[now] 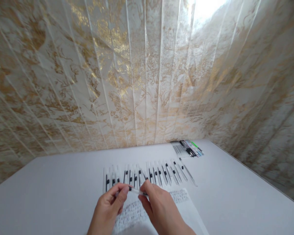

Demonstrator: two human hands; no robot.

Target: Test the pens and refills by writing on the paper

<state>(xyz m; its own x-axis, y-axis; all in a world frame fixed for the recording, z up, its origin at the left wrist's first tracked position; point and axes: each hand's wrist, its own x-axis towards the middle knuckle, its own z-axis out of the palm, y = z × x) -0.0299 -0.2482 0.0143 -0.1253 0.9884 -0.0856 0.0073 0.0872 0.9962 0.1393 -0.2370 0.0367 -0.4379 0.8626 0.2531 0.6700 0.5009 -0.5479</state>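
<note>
Left hand (110, 204) and right hand (159, 209), fingertips pinched on one clear plastic black-tipped pen (137, 191) above handwritten white paper (137, 212).

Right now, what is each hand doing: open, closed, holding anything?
Left hand: fingers closed on one end of a clear pen.
Right hand: fingers closed on the other end of the same pen.

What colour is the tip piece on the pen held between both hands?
Black, on a clear pen; head view shows it, small.
</note>
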